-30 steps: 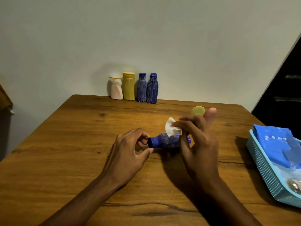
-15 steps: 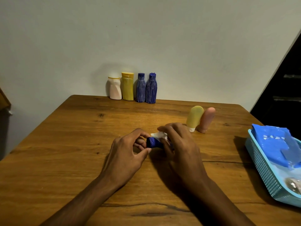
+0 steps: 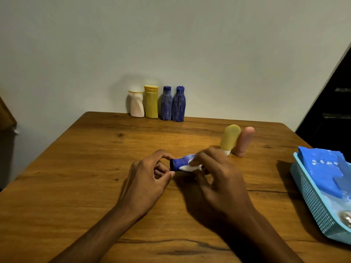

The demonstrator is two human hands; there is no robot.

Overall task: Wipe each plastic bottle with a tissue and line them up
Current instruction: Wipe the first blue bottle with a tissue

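Note:
A small blue bottle point(image 3: 179, 163) lies on its side on the wooden table point(image 3: 79, 168), cap toward the left. My left hand point(image 3: 150, 175) pinches its cap end between thumb and fingers. My right hand point(image 3: 214, 173) holds a white tissue point(image 3: 190, 168) against the bottle's body and hides most of it. At the far edge by the wall stand a white bottle point(image 3: 136, 104), a yellow bottle point(image 3: 151, 101) and two blue bottles point(image 3: 167, 103), point(image 3: 178, 104) in a row. A yellow bottle point(image 3: 230, 138) and a pink bottle point(image 3: 244, 140) lie side by side at the right.
A light blue plastic basket point(image 3: 311, 198) sits at the table's right edge, holding a blue packet point(image 3: 326, 168) and something shiny. A dark opening lies beyond the table at the right. A brown object shows at the left frame edge.
My right hand came down from a raised position onto the lying blue bottle and slid the tissue along it toward the cap. The left hand kept its hold on the cap end.

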